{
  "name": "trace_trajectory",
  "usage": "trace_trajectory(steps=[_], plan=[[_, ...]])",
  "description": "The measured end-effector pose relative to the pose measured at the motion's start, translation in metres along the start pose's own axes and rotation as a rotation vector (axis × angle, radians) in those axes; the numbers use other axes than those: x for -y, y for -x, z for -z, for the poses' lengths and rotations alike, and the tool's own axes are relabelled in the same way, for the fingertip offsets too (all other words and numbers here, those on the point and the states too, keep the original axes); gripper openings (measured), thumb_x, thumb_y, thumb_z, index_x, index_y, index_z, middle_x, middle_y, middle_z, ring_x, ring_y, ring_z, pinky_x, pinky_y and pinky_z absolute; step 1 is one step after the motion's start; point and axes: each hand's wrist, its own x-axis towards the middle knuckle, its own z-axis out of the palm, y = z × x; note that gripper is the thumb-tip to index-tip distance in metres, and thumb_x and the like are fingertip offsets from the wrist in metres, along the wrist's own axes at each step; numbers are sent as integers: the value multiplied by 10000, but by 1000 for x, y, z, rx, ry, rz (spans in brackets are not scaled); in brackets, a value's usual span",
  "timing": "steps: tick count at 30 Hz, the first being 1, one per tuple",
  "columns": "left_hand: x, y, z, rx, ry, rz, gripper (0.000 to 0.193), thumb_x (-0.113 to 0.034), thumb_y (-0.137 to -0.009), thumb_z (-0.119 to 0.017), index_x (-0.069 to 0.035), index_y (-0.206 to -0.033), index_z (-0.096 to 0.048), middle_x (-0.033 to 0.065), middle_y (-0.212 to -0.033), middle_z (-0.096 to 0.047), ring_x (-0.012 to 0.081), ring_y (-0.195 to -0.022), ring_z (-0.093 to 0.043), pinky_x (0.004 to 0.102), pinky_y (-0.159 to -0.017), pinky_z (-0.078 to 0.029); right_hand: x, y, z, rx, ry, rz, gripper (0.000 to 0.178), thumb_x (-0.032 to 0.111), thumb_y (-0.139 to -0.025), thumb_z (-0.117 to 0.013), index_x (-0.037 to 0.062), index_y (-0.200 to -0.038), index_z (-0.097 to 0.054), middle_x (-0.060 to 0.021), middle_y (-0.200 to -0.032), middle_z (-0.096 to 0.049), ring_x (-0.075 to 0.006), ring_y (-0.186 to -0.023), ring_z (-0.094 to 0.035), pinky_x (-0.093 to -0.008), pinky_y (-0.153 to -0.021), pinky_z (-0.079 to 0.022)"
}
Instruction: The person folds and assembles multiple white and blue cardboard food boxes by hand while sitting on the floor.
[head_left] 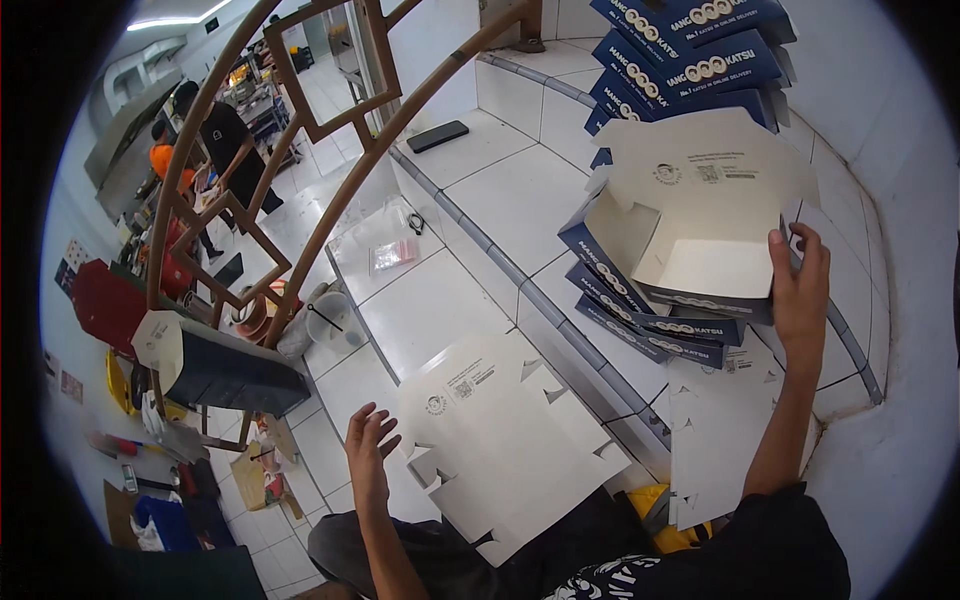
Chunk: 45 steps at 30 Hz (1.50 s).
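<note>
My right hand grips the right edge of a folded blue-and-white carton box, open with its white inside showing, on top of a pile of nested boxes. My left hand hovers with fingers spread beside the left edge of a flat white unfolded carton blank that lies across my lap. It holds nothing. Another flat blank lies under my right forearm.
A stack of blue boxes stands at the back right on a white tiled ledge. A black phone lies on the ledge. A curved wooden frame rises at left. People stand far left.
</note>
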Motion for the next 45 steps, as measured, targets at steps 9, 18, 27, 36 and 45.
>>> trace_trajectory(steps=[9,18,27,36,45], plan=[[27,67,-18,-119,-541,-115,432,-128,-840,-592,12,-1221,-443,191,-1236,-467,290,-1167,-451,366,-961,-370,-5,29,15,-480,-380,327,325,203,-922,-499,-45,-1130,-480,-132,-975,-518,-191,-900,-509,-295,-772,-427],[62,135,-43,-117,-713,10,739,-257,-805,-636,52,-1349,-241,350,-1373,-197,441,-1297,-221,411,-1065,-224,-39,205,-110,997,-147,273,486,136,-829,-591,-16,-1257,-415,-214,-1221,-460,-356,-1122,-458,-383,-947,-372],[68,152,-68,-30,-1006,26,668,-333,-882,-524,-4,-1373,-213,363,-1375,-164,477,-1292,-196,469,-1058,-217,-59,245,-123,708,63,474,523,8,-798,-524,-78,-1282,-346,-260,-1226,-446,-365,-1146,-452,-387,-985,-345],[115,149,-66,-110,-729,-129,695,-235,-807,-621,-37,-1368,-261,323,-1393,-169,456,-1319,-86,521,-1063,-98,-39,219,-120,1115,204,193,392,210,-848,-529,-15,-1169,-508,-202,-1174,-517,-376,-1055,-480,-445,-896,-381],[68,126,-37,-234,94,35,589,-258,-888,-494,-48,-1376,-240,207,-1427,-196,378,-1315,-185,446,-1053,-217,-45,122,-84,683,-559,642,249,134,-922,-447,-21,-1111,-493,-236,-1063,-565,-362,-1011,-536,-427,-886,-432]])
